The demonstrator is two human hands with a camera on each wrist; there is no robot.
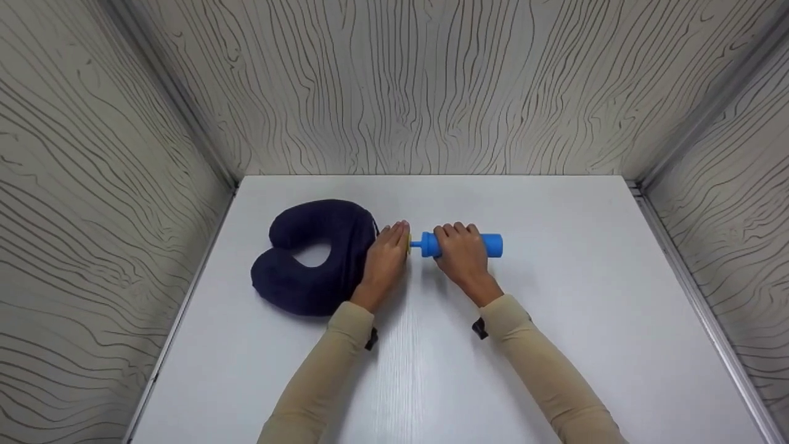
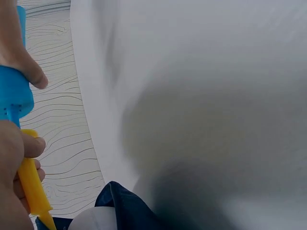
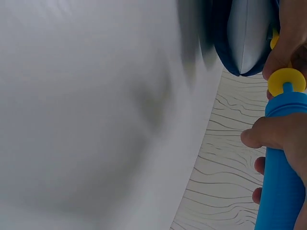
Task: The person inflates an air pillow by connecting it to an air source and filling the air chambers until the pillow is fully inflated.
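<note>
A blue hand pump (image 1: 495,245) lies crosswise over the table, with a thin blue rod at its left end. My right hand (image 1: 461,251) grips the blue barrel (image 3: 280,191) from above, its thumb on the near side. My left hand (image 1: 386,259) holds the yellow end piece (image 2: 33,187) of the pump. That piece narrows toward the navy neck pillow (image 1: 296,287), a U shape on the left. In the left wrist view a pale inner part (image 2: 96,219) shows within the navy cover. Whether the yellow tip sits inside it I cannot tell.
The white table (image 1: 592,296) reaches to a wood-grain back panel (image 1: 431,86), with similar panels at both sides. Metal strips (image 1: 696,296) run along the table's side edges.
</note>
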